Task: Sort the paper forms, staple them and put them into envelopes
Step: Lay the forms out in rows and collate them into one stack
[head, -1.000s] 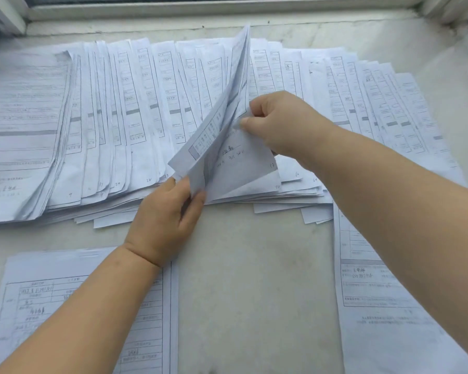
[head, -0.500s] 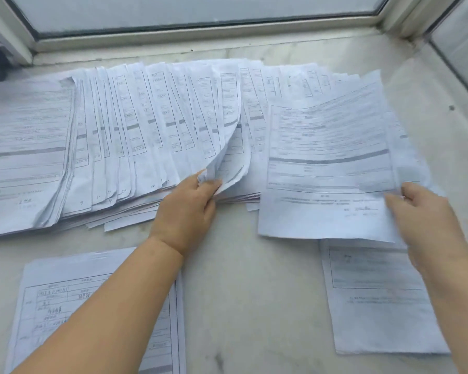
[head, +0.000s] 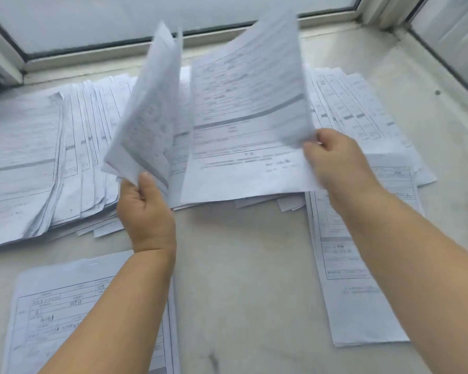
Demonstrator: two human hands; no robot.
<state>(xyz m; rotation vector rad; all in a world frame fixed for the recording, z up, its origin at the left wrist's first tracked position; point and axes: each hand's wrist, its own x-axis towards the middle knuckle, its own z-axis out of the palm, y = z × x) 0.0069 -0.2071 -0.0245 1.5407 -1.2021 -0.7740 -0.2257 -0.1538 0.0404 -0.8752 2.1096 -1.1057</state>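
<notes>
Pale stone sill (head: 243,279) under a frosted window (head: 173,20), forms everywhere, and both hands are now up off the surface with paper in them. The left hand (head: 143,211) has its fingers curled round the lower corner of a small sheaf of forms (head: 149,114), which half a second ago was only a lifted corner in the fanned row (head: 73,147); it now stands nearly on edge, clear of the spread. The right hand (head: 335,163) pinches the right edge of a single form (head: 246,109), thumb on top, and that sheet has swung up from lying flat to tilting toward the sheaf. Both are blurred with motion. My read: this is the sorting step, matching pages being brought together into one set. Separate forms wait on the near left (head: 65,314) and the near right (head: 362,306). No stapler or envelope shows, so stapling and stuffing look to be ahead.
</notes>
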